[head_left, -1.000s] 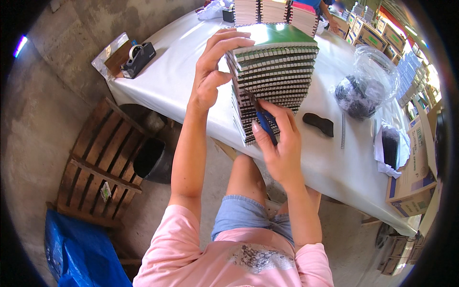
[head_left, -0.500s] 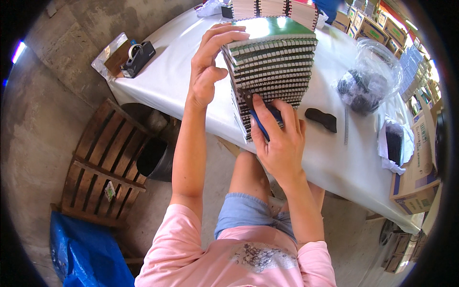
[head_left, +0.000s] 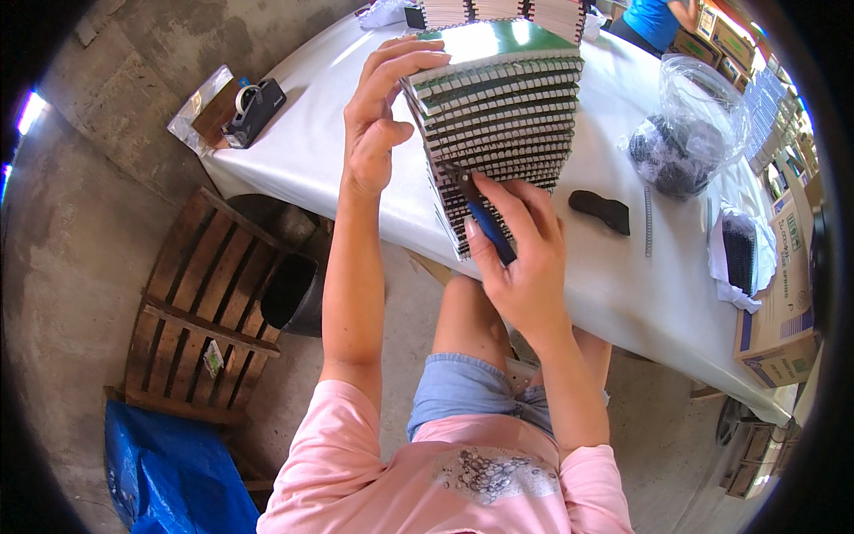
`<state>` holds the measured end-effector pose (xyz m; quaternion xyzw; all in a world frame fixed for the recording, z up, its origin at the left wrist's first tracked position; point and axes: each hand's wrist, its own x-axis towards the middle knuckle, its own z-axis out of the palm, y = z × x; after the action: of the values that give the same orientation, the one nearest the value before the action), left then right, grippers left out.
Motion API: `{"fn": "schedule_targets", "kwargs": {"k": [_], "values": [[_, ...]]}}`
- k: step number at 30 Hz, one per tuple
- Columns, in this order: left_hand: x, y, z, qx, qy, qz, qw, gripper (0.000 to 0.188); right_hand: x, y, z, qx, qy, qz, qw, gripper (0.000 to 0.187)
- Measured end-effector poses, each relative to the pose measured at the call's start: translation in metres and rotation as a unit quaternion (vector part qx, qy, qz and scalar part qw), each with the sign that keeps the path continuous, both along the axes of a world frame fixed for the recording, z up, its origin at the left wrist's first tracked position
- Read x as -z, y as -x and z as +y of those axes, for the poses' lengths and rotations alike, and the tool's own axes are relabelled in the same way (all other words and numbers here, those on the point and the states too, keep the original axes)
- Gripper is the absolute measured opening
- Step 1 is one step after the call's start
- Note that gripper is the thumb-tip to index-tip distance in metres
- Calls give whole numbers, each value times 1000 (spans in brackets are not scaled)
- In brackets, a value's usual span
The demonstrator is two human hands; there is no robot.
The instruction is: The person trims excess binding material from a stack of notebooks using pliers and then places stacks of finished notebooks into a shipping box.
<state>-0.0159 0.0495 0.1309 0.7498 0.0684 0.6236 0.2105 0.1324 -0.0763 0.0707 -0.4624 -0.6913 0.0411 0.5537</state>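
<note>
A tall stack of spiral-bound notebooks (head_left: pixel 498 125) stands at the near edge of the table, its bound edges facing me and a glossy green cover on top. My left hand (head_left: pixel 378 116) rests at the stack's upper left, fingers stretched over the top cover and thumb apart. In my right hand (head_left: pixel 525 240) is a pair of blue-handled pliers (head_left: pixel 485 222), held low in front of the stack. Its dark jaws are at the left ends of the bindings; what exactly they touch is too small to tell.
Right of the stack lie a black pouch-like piece (head_left: pixel 600 212), a thin wire spiral (head_left: pixel 648 222), a clear bag of black coils (head_left: pixel 680 151) and a carton (head_left: pixel 778 303). A tape dispenser (head_left: pixel 255 111) sits far left. Beyond the table, a person in blue (head_left: pixel 654 22) stands. A wooden pallet (head_left: pixel 200 303) is at lower left.
The pliers' handles were spread apart and now look pressed together in my right hand. My left hand keeps its place on the stack. More of the person in blue shows at the back.
</note>
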Motion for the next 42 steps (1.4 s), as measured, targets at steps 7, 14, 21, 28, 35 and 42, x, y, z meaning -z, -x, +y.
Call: {"fn": "schedule_targets", "kwargs": {"k": [7, 14, 21, 28, 35, 42], "values": [[0, -2, 0, 4, 5, -3, 1000, 65, 4, 3, 2, 155, -99, -158, 970, 48], [2, -3, 1, 16, 13, -14, 1000, 64, -1, 7, -2, 174, -70, -205, 961, 48], [3, 2, 4, 12, 5, -1, 1000, 64, -16, 0, -4, -129, 197, 186, 954, 35], [2, -5, 2, 15, 27, -21, 999, 63, 1, 0, 1, -138, 207, 218, 944, 35], [2, -1, 3, 16, 5, -6, 1000, 64, 3, 5, -6, 161, -75, -166, 970, 45], [2, -2, 3, 14, 10, -11, 1000, 64, 2, 7, -7, 188, -68, -203, 959, 48]]}}
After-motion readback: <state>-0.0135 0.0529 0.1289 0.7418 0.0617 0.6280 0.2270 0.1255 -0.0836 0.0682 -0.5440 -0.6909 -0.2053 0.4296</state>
